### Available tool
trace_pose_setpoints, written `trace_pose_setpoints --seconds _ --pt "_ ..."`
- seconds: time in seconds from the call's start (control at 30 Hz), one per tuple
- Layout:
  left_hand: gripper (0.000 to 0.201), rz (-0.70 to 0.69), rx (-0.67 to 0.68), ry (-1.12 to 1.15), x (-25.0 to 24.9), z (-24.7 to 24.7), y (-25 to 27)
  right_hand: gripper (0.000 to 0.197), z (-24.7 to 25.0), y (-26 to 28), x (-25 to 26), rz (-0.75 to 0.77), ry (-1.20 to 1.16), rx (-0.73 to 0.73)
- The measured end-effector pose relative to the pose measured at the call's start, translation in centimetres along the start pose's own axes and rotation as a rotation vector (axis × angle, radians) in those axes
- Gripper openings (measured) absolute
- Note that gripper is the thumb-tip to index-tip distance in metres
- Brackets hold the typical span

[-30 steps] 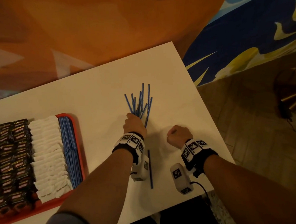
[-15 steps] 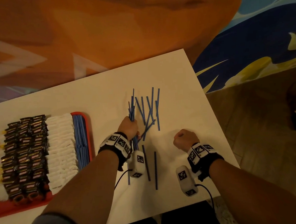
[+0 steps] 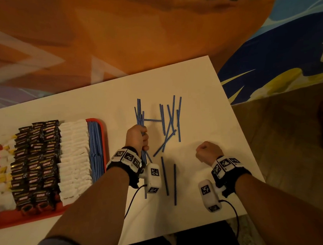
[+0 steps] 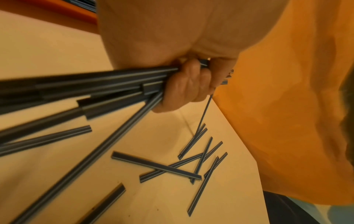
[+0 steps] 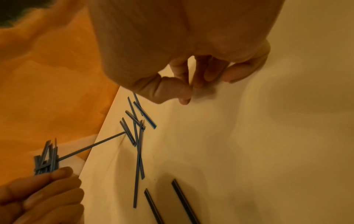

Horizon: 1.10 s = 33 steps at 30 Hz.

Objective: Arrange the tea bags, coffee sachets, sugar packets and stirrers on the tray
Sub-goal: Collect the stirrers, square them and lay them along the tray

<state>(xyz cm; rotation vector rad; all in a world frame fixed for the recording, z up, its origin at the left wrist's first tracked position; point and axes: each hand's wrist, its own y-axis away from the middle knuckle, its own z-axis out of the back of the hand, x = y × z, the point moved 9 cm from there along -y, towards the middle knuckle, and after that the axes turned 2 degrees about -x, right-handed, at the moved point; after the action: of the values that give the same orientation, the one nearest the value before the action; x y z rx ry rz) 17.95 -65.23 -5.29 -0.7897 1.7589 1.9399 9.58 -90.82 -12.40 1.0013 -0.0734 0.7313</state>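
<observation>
My left hand (image 3: 137,137) grips a bundle of blue stirrers (image 3: 139,114) lengthwise above the white table; the left wrist view shows the fingers (image 4: 184,86) curled round the held stirrers (image 4: 95,89). Several loose stirrers (image 3: 169,121) lie scattered to its right, and two more (image 3: 169,179) lie nearer me. My right hand (image 3: 206,150) hovers over the table with fingers (image 5: 201,72) curled and nothing in them. The red tray (image 3: 7,221) at the left holds rows of dark coffee sachets (image 3: 35,160), white packets (image 3: 73,157) and a column of blue stirrers (image 3: 96,150).
The white table (image 3: 202,92) ends close to my right hand, with wooden floor (image 3: 292,151) beyond. An orange and blue patterned surface (image 3: 132,38) lies past the far edge. White and yellow packets (image 3: 3,171) fill the tray's left side.
My left hand has shifted left with part of the stirrers and lifted them, leaving others spread on the table. The right hand has stayed curled in place.
</observation>
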Motion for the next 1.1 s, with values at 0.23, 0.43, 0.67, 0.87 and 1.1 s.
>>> trace_pose_setpoints --seconds 0.23,0.43,0.67,0.87,1.1 --pt "0.023 -0.018 -0.037 0.053 0.2 1.1 -0.2 0.029 -0.1 -0.5 -0.3 -0.002 -0.023 0.000" --pt "0.026 -0.064 -0.064 0.121 -0.2 1.8 -0.3 0.029 0.0 -0.4 -0.3 -0.009 -0.024 -0.010" --pt "0.029 -0.051 -0.044 0.110 -1.3 1.8 0.6 0.028 0.5 0.0 0.5 0.022 0.015 0.001" --pt "0.027 -0.081 0.068 0.074 -3.6 1.4 2.8 0.014 4.9 6.0 13.6 0.512 -0.052 -0.196" --pt "0.023 -0.152 0.181 0.161 -9.3 1.7 7.0 0.027 4.4 13.7 28.4 0.856 -0.040 -0.058"
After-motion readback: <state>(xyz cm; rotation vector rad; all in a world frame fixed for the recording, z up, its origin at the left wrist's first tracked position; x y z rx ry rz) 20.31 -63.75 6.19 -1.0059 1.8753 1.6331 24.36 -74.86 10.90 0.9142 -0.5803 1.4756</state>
